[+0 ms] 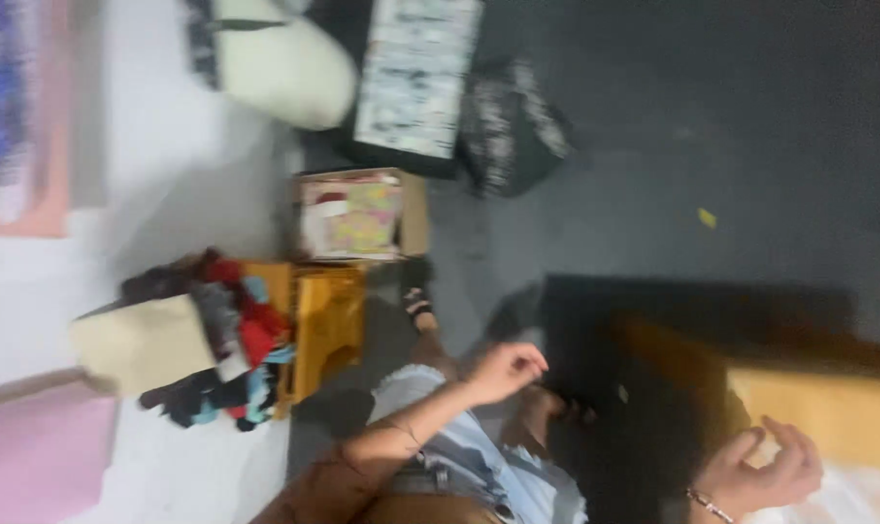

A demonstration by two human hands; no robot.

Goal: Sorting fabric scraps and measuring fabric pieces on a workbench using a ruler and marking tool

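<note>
Black cloth [644,388] lies spread across our lap for handling, our left hand [503,372] and right hand [762,474] hovering beside it, fingers loosely curled, holding nothing.

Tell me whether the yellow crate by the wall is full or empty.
Full. The yellow crate has red, blue and dark clothes heaped in it and spilling out over its edge.

A large black sheet of cloth-like material [653,369], blurred in the view, lies spread over a yellowish-brown flat surface [828,412], its left edge just beside the loosely curled left hand [506,372] while the half-open right hand [765,475] hovers at its lower right edge.
</note>
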